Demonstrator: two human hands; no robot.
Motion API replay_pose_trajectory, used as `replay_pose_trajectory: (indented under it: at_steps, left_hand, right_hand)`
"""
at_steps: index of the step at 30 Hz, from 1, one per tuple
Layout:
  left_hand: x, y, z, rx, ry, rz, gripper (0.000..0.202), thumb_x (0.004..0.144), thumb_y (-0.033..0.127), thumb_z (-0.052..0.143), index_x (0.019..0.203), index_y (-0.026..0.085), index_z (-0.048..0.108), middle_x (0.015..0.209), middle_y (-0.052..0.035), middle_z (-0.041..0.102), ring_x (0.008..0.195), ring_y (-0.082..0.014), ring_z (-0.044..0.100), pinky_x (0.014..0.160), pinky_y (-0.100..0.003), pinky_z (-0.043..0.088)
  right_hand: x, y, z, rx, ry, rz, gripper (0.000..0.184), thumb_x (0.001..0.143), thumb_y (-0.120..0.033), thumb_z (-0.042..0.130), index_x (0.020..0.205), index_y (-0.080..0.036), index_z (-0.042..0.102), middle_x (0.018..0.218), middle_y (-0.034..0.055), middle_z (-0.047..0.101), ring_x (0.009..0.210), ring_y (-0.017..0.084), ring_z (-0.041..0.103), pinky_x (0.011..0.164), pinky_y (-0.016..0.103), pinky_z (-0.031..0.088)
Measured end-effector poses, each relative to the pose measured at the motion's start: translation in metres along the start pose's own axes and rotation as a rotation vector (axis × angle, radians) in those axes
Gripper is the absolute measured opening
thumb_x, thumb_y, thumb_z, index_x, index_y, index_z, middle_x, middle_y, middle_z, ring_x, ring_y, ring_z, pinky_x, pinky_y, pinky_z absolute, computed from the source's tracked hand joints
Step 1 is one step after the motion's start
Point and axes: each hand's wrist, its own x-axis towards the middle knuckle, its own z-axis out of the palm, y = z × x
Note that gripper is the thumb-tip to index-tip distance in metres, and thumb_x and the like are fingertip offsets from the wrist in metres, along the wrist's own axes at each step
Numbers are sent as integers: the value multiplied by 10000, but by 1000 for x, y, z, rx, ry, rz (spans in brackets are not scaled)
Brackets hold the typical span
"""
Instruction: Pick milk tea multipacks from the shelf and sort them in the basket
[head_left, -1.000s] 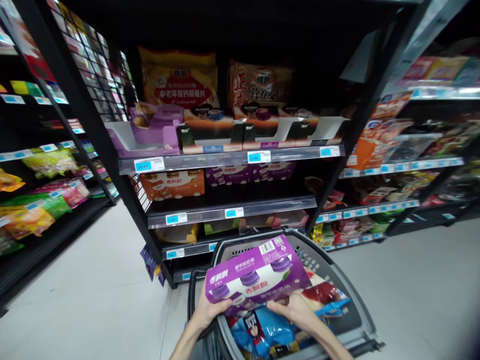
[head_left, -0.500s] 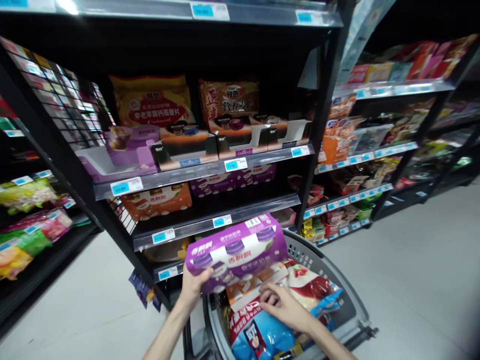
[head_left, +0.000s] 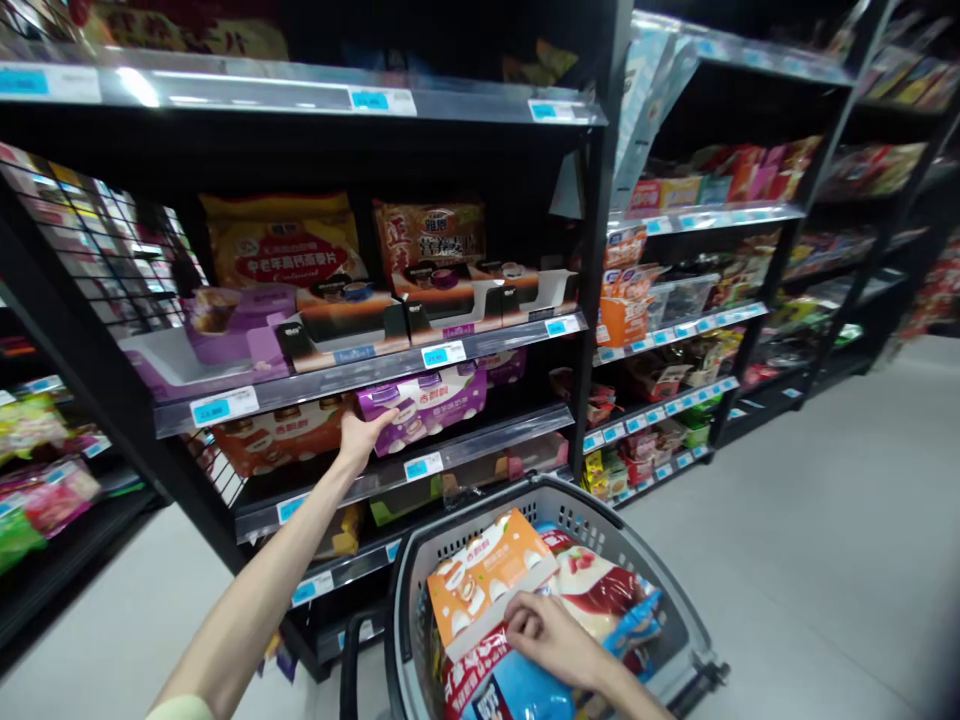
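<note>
My left hand [head_left: 362, 432] reaches out to the shelf, closed on the left end of a purple multipack of milk tea cups [head_left: 429, 405]. The pack sits at the front of the second visible shelf, beside an orange milk tea pack [head_left: 281, 435]. Low over the grey basket [head_left: 679, 625] is my right hand [head_left: 546, 632], its fingers curled in with nothing visible in them. Under and around it in the basket lie an orange milk tea box [head_left: 487, 570], a blue and red bag [head_left: 525, 685] and a red and white bag [head_left: 592, 580].
Above the pack, open cartons [head_left: 345, 320] and oatmeal bags [head_left: 285, 245] fill a shelf with a price-tag rail [head_left: 442, 355]. A black shelf post [head_left: 600, 230] stands right of them. Further shelves of packaged snacks [head_left: 675, 290] run back along the right.
My left hand has carried the purple pack from above the basket up and left onto the shelf. My right hand stays curled over the basket. The view has turned slightly right.
</note>
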Motion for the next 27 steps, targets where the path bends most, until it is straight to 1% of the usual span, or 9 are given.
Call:
replay_pose_trajectory:
  at_steps: [4,9,12,14,15,16,18,21,27]
  left_hand:
    - [21,-6,1,162,-60,43,624,613,333,888,1120,144,576,1148,-118,684,1098,-262,658,1026,-443,503]
    - [30,-21,-3,273,-169,-19,643,671,306,865,1194,115,541,1131,-130,687,1090,-289,662,977,-447,533]
    - [27,-26,-1,473,-48,80,765,653,268,870,1310,138,501,1321,-159,586,1269,-335,540,1091,-474,447]
    - [21,-25,4,673,44,206,776,706,287,831,1385,174,473,1451,-160,473,1381,-360,409,1161,-494,364]
    - [18,-23,7,801,49,288,734,756,298,788,1410,198,470,1492,-149,431,1411,-367,360,1181,-504,329]
    - [14,-21,10,932,16,375,683,800,295,742,1424,222,475,1520,-135,401,1430,-370,326,1197,-515,294]
    - [9,-16,15,1153,-154,543,637,834,230,682,1440,251,486,1556,-114,366,1450,-361,290,1225,-515,219]
    - [9,-15,18,1353,-399,686,762,776,87,666,1488,225,434,1586,-128,323,1458,-342,283,1238,-492,169]
    - [29,-30,6,1460,-418,545,715,848,1,462,1519,238,392,1585,-125,337,1444,-352,322,1177,-539,268]
  right_hand:
    - [3,4,1,-28,22,5,199,725,-134,575,899,-156,668,785,8,715,661,115,614,571,175,410]
    - [7,10,1,-48,11,-8,199,729,-130,570,903,-160,663,790,4,719,655,112,619,566,171,410]
    - [6,10,1,-58,1,1,185,743,-150,581,910,-161,661,798,9,721,674,123,634,585,182,431]
    - [6,10,1,-55,-7,8,187,749,-156,580,918,-165,660,804,12,725,695,134,647,607,192,450]
    - [5,10,1,-53,-11,11,189,751,-157,579,922,-166,659,808,13,726,699,138,650,613,196,457]
    - [5,10,1,-51,-16,15,188,752,-158,578,923,-166,658,806,14,726,698,140,651,615,200,460]
    - [5,11,1,-48,-31,25,188,755,-160,580,926,-166,658,805,16,725,695,142,649,620,205,465]
    - [6,13,2,-46,-47,35,201,755,-155,576,936,-166,662,807,16,719,699,140,640,622,205,464]
    - [7,19,1,-88,-31,19,211,745,-132,555,920,-167,666,784,1,706,661,119,614,567,180,417]
